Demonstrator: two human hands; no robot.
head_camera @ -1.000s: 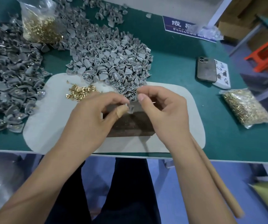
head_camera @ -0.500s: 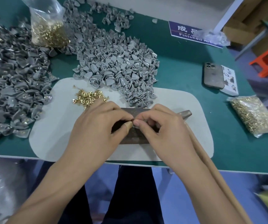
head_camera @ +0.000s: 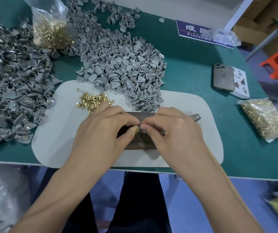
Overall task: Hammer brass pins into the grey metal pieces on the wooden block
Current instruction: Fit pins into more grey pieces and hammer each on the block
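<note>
From the head view, the left hand [head_camera: 101, 132] and right hand [head_camera: 173, 132] meet over the wooden block [head_camera: 140, 143] on the pale mat [head_camera: 54, 132], fingers curled narrow, pinching a small grey metal piece [head_camera: 141, 127] between their tips. Loose brass pins [head_camera: 93, 100] lie on the mat just beyond the left hand, with a heap of grey pieces [head_camera: 123, 68] farther back on the green surface [head_camera: 193, 68].

The left hand [head_camera: 99, 132] and right hand [head_camera: 173, 130] are covering most of the wooden block [head_camera: 140, 143]; whatever they are pinching is too small to tell.
</note>
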